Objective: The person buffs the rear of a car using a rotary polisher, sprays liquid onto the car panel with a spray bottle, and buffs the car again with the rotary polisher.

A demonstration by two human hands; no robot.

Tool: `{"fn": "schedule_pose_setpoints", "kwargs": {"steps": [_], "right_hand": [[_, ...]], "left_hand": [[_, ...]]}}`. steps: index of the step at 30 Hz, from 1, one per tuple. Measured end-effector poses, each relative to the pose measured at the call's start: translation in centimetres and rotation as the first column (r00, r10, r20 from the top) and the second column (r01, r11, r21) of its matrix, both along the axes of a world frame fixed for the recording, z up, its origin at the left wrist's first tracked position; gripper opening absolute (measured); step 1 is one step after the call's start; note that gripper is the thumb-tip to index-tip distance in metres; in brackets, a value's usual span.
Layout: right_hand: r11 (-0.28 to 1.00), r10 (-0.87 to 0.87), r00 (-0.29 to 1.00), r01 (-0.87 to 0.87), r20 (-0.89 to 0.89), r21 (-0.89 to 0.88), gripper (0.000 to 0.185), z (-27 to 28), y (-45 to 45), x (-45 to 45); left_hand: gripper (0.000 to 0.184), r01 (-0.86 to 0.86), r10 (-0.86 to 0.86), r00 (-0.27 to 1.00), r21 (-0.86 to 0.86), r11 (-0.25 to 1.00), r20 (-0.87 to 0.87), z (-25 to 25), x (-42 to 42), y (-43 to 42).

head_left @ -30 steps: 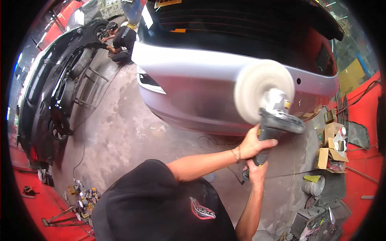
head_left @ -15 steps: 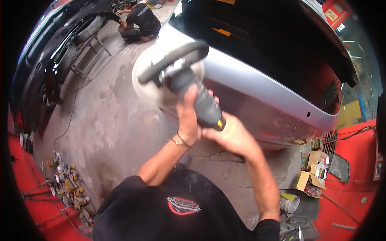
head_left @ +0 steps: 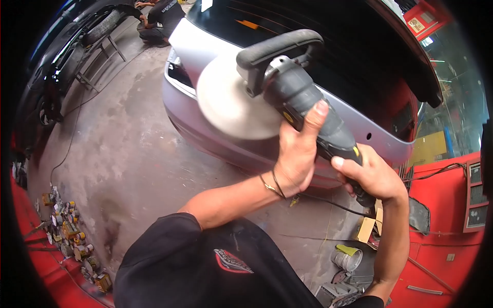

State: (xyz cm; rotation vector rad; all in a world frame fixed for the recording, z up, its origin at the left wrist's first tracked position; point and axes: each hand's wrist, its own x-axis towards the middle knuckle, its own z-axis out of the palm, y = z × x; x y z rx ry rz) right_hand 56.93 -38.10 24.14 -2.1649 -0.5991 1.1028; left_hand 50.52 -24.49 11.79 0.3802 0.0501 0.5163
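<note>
Both of my hands grip a black and grey car polisher (head_left: pixel 308 97) with a D-shaped front handle. My left hand (head_left: pixel 300 146) is wrapped round the middle of its body, thumb on top. Farther back, my right hand (head_left: pixel 375 172) closes on the rear grip near the cord. A round white pad (head_left: pixel 231 102), blurred as if spinning, is on the polisher's head. It overlaps the silver rear panel of a car (head_left: pixel 179 46); whether it touches the paint I cannot tell. The dark rear window lies behind the polisher.
A dark car (head_left: pixel 51 66) stands at left, beside a metal stand (head_left: pixel 110 49) and a crouching person (head_left: pixel 159 20). Cans and boxes (head_left: pixel 69 231) line the left red wall. A white bucket (head_left: pixel 346 259) and a cardboard box (head_left: pixel 365 230) are at right. A cord (head_left: pixel 344 207) trails from the polisher.
The polisher and both hands have shifted to the right in view, while the car and surroundings have slid left. More of the rear bumper shows beside the pad.
</note>
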Motion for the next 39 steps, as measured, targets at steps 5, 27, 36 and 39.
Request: {"fn": "schedule_pose_setpoints", "kwargs": {"steps": [5,27,36,39], "right_hand": [[0.993,-0.119,0.993,0.119,-0.002,0.004,0.035,0.3,-14.8,1.7],[0.517,-0.817,0.563,0.810,-0.123,0.276,0.041,-11.6,-34.9,-3.8],[0.847,-0.485,0.875,0.470,-0.003,0.250,0.039,-15.0,-16.0,-8.7],[0.901,-0.322,0.946,0.292,0.044,0.320,0.052,-14.2,-7.8,-8.0]], "left_hand": [[0.041,0.142,-0.140,0.989,-0.031,0.989,0.050,0.7,3.0,-14.0],[0.062,0.476,-0.439,0.877,0.226,0.850,-0.194,-2.7,10.5,-34.1],[0.049,0.341,-0.283,0.924,0.218,0.914,-0.258,-6.1,-1.3,-12.7],[0.058,0.230,-0.158,0.954,0.282,0.932,-0.254,-7.8,-3.0,-5.7]]}}
